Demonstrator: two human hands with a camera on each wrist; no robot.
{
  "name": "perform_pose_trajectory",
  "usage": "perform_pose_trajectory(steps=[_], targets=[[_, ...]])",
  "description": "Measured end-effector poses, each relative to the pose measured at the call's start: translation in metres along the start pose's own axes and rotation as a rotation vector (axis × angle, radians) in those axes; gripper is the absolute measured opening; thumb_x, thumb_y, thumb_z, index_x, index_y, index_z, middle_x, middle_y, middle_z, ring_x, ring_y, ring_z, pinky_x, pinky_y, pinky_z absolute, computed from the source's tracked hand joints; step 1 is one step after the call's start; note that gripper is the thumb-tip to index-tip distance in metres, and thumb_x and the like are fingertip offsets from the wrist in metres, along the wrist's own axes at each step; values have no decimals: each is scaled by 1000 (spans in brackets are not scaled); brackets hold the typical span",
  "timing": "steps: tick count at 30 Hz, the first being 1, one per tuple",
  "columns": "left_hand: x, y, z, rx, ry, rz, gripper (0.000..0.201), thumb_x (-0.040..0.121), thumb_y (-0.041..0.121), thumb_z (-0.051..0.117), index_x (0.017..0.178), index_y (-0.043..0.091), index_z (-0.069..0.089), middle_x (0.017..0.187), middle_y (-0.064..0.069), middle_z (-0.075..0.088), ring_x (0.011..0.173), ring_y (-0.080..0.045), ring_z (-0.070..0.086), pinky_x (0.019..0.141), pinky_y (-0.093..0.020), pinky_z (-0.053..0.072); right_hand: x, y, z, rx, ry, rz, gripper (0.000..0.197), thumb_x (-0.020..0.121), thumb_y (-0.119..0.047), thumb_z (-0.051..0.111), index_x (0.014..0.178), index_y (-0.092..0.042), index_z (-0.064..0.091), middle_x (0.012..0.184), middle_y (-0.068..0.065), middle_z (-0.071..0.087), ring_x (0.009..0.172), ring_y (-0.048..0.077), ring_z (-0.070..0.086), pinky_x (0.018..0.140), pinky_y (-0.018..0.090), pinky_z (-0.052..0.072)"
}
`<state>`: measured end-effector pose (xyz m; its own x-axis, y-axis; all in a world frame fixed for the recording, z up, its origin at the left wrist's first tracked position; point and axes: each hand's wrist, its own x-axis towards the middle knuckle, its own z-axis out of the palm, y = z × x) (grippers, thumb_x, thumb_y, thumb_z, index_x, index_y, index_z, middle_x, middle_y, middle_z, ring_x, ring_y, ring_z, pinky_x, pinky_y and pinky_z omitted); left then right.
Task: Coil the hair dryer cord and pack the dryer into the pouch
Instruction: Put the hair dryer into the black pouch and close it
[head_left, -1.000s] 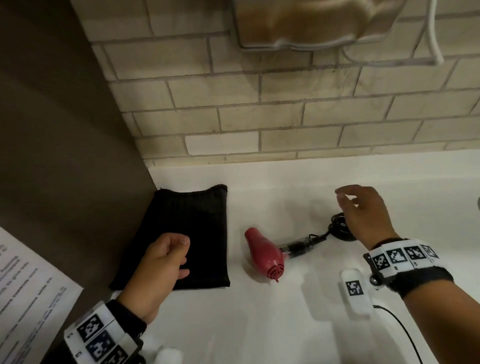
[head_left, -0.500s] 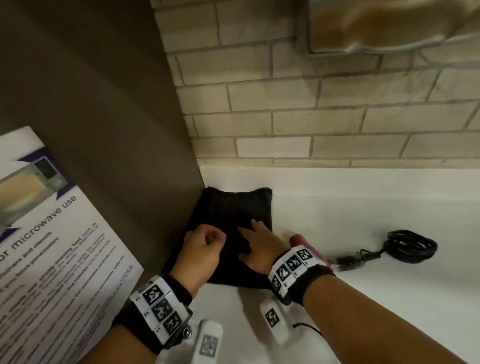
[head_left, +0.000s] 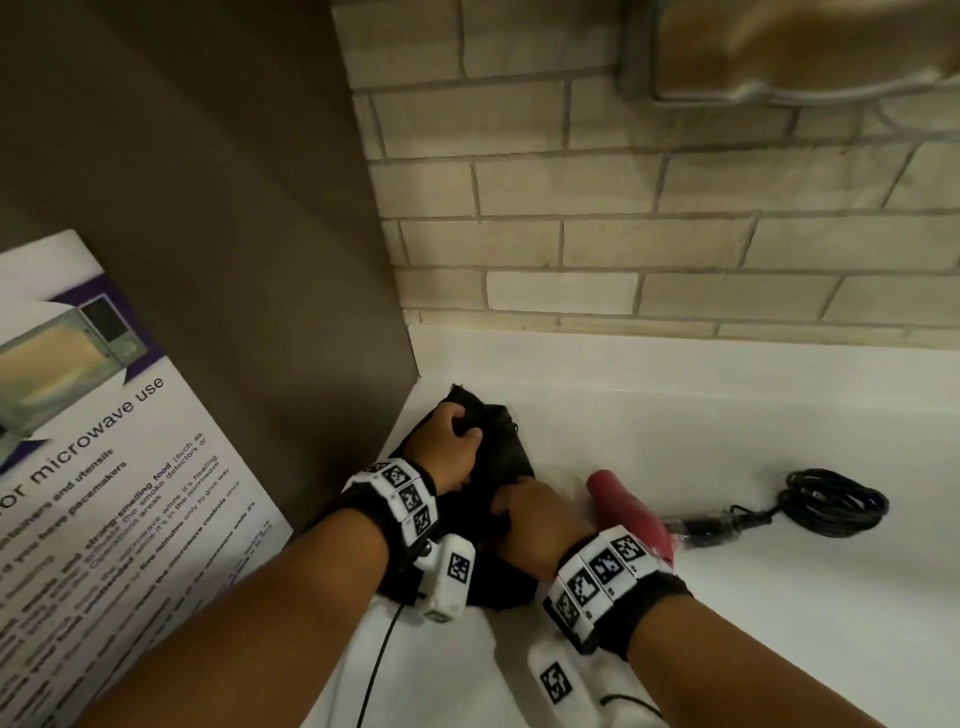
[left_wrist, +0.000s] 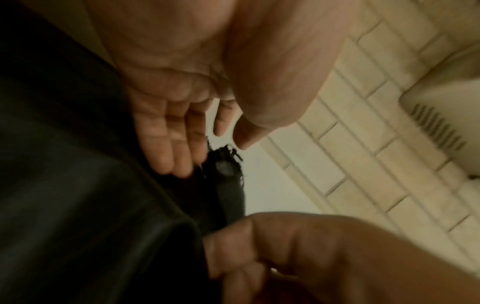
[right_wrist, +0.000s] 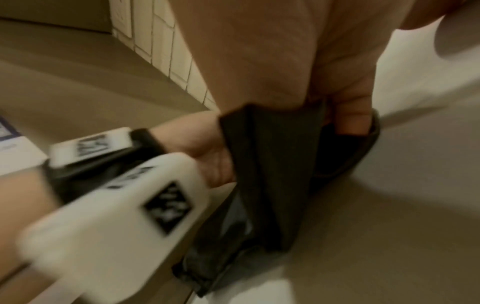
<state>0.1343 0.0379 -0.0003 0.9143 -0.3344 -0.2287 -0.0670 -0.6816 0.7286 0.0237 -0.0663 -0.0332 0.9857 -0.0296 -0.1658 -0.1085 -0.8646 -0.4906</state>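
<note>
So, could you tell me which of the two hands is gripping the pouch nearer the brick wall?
The left hand: it grips the far end of the black pouch, beside the brown panel. The right hand holds the nearer edge, next to the red dryer.

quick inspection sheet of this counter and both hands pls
surface: white counter, hair dryer and pouch on it
job's things: red hair dryer lying on its side, outside the black pouch; pouch bunched up in both hands
clutter: nothing seen
grippers: left hand grips the pouch's far end; right hand grips its near edge, fingers tucked inside the fabric
cables: dryer cord coiled beside the dryer; thin black wrist-camera leads
surroundings: brick wall, brown panel, microwave-use poster
</note>
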Motion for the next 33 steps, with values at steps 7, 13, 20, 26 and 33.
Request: perform_pose_trajectory(steps=[7,13,20,26,33], targets=[[7,-4,26,177,-149,68,32,98,40,50,97,11,63,85,-10,68,69,-25,64,70,-39,58,-35,-10,-12,216,-135,-4,21,91,-19,55,91,-3,68,88,14,71,82,32,70,65,28,55],[-23,-4,18,89,-359,185,22,98,28,53,89,11,63,76,-8,64,63,-22,63,58,-31,54,-25,3,-54,450,286,191,11,84,-34,60,89,-26,66,95,7,67,78,28,72,67,32,57],[-64,16,-14,-192,-159,548,20,94,13,62,77,23,62,70,15,62,68,1,56,71,-14,45,9,27,-74,767,18,458,42,76,-48,72,83,-7,68,81,15,71,85,38,73,87,56,59],[-77,29,-29,-448,-133,393,17,92,35,63,79,24,66,74,-2,67,77,-23,66,78,-40,51,2,13,-75,1323,110,283,19,82,6,67,74,-11,62,72,14,59,64,26,58,56,35,56],[-80,47,-25,-390,-8,260,36,83,50,65,93,17,56,90,-10,67,84,-23,67,80,-46,54,-25,-25,-97,1267,293,-101,32,84,18,59,76,-12,60,71,5,61,62,13,61,58,24,52]])
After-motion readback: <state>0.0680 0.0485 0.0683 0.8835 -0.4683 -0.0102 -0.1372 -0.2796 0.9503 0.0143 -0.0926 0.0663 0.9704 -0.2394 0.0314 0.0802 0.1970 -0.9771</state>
